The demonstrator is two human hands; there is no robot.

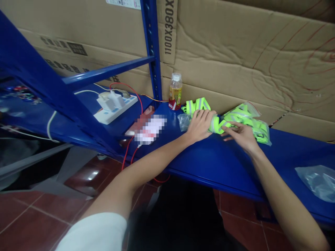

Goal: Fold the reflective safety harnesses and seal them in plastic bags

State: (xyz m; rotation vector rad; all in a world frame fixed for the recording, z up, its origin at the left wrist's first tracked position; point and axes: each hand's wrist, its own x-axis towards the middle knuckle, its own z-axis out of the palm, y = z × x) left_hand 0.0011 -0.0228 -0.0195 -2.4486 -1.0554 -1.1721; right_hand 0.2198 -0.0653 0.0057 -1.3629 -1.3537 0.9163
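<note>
On the blue shelf (204, 157), neon-green straps with silver stripes (216, 124) lie between my hands. My left hand (201, 123) rests over part of them, its fingers bent and pressed together around the strap. With thumb and forefinger, my right hand (239, 134) pinches the right end of the same strap. More green straps (199, 104) stand in loops behind my left hand, and clear plastic (184, 122) shows at its left. Behind my right hand are bagged green straps (243, 113) in clear plastic.
A bottle with a yellow and red label (175, 92) stands near the blue upright (153, 45). Left of it are a blurred phone (151, 129) with a red cable and a white power strip (117, 108). A clear bag (318, 181) lies at the right. Cardboard (222, 45) backs the shelf.
</note>
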